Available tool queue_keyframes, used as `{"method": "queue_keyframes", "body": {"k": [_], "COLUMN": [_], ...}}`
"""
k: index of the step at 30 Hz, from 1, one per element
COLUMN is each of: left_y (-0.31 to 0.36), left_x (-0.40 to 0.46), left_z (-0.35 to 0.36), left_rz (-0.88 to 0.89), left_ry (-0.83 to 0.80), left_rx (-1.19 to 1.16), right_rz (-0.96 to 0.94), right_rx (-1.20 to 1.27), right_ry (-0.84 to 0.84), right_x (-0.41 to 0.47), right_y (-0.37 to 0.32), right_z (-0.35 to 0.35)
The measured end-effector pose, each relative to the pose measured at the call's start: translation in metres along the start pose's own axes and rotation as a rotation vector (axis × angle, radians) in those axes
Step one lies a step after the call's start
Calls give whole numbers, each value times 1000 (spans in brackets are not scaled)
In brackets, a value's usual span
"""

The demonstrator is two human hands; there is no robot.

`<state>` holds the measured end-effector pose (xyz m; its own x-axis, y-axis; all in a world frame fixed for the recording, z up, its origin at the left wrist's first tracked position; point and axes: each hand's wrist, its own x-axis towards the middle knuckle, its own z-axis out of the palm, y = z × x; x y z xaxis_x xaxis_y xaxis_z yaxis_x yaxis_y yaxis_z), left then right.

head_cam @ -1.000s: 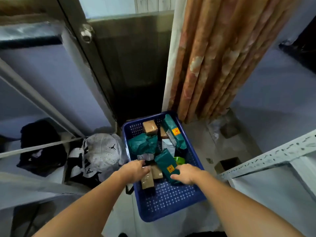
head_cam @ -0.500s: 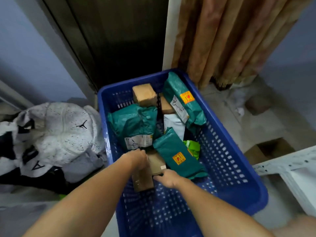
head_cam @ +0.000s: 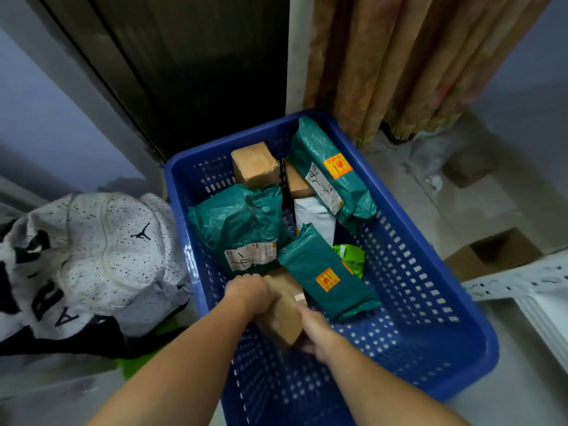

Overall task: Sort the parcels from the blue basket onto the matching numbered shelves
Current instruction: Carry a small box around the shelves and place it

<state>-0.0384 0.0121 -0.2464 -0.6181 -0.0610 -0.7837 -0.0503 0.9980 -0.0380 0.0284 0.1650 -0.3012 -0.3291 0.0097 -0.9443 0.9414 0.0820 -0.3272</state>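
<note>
Pick step: left hand (head_cam: pixel 250 292) and right hand (head_cam: pixel 316 332) both grip brown parcel (head_cam: pixel 284 315) in blue basket (head_cam: pixel 430 302). Next: lift, read number.

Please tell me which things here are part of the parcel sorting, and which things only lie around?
Part of the job: blue basket; brown box, gripped by left hand and right hand; green parcels; small brown box.

Lying about: speckled white bag; curtain; open carton.

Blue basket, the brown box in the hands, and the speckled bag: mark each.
blue basket (head_cam: pixel 436 256), head view, right wall.
brown box (head_cam: pixel 284 315), head view, top face.
speckled bag (head_cam: pixel 116 241), head view, white panel.
</note>
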Motion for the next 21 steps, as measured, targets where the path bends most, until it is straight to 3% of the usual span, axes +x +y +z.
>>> {"method": "queue_keyframes", "body": {"k": [5,10,15,21], "left_y": [6,7,-1,-10], "left_x": [-93,-227,-376,-561], "left_z": [-59,-157,-288,-454], "left_rz": [70,-88,-32,135], "left_ry": [79,232,329,595], "left_rx": [-309,-925,-1367,-1316], "right_rz": [-194,-484,-793,-1115], "right_rx": [28,-135,-169,-276], "right_ry": [194,204,222,267], "right_x": [-103,-267,-452,-679], "right_y": [-61,-148,-248,-366], "right_z": [-39,-63,-68,-83]}}
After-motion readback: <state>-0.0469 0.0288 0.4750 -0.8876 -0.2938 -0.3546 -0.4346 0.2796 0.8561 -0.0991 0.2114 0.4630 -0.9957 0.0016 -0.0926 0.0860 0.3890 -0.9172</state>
